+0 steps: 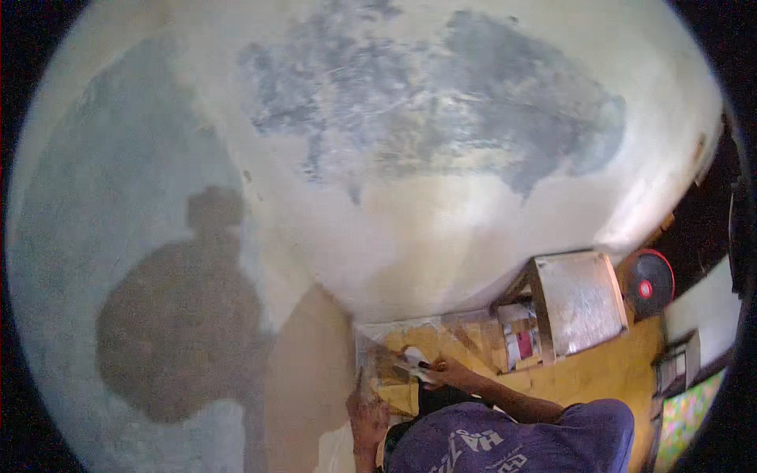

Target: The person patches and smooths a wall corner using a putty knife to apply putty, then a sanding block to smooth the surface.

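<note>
My right hand is closed around a small white flat thing, in front of my body. Its kind is too blurred to tell. My left hand is held lower and to the left, close to the left wall. Its fingers are curled, and a thin dark upright shape rises just above them; what it is I cannot make out. A gap separates the two hands.
Grey patches mark the pale wall ahead. My shadow falls on the blue-grey left wall. To the right stand a box-like table and a round black fan-like object with a red rim on the yellowish floor.
</note>
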### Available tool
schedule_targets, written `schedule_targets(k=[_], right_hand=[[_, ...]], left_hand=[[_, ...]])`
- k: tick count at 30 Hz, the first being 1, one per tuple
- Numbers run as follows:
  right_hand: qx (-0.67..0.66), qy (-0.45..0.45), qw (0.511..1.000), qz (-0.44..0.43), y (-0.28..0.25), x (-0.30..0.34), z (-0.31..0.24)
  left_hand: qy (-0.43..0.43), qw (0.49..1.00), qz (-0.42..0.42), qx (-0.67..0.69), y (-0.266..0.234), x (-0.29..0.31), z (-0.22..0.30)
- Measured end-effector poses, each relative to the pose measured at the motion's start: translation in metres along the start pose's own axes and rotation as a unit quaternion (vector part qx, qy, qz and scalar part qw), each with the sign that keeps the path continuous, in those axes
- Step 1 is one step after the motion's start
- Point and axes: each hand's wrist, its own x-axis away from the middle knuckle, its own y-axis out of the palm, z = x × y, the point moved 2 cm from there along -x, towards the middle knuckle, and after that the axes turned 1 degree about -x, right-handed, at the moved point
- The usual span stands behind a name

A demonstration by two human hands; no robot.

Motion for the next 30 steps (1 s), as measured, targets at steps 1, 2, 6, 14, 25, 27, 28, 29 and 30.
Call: schedule_targets(k=[1, 2, 6, 14, 25, 27, 28, 29, 30], right_hand=[[-0.048, -0.028, 0.996, 0.068, -0.013, 0.023, 0.014], [0.084, -0.13, 0.985, 0.081, -0.04, 0.03, 0.044], [-0.101, -0.027, 0.979, 0.176, -0.09, 0.091, 0.113], [0.156, -0.044, 0.933, 0.321, -0.086, 0.148, 0.056], [0.25, -0.356, 0.85, 0.299, -0.187, 0.125, -0.075], [0.103, -0.337, 0.904, 0.24, -0.214, 0.114, -0.073], [-0.049, -0.309, 0.932, 0.184, -0.231, 0.103, -0.069], [-0.046, -0.303, 0.935, 0.177, -0.248, 0.094, -0.066], [-0.13, -0.317, 0.925, 0.165, -0.265, 0.085, -0.064]], left_hand=[[0.015, 1.0, -0.012, 0.004, 0.006, -0.003, -0.007], [0.003, 0.998, -0.041, 0.037, 0.019, -0.01, -0.017], [-0.024, 0.991, -0.131, -0.011, 0.035, -0.018, -0.012], [-0.113, 0.953, -0.274, -0.056, 0.063, -0.023, 0.039], [-0.135, 0.97, -0.202, -0.017, 0.139, 0.009, 0.031], [0.003, 0.981, -0.172, -0.093, 0.161, 0.016, 0.02], [-0.007, 0.993, -0.074, -0.092, 0.168, 0.01, 0.037], [-0.017, 0.993, -0.072, -0.089, 0.174, 0.002, 0.054], [-0.089, 0.981, -0.125, -0.12, 0.178, -0.004, 0.065]])
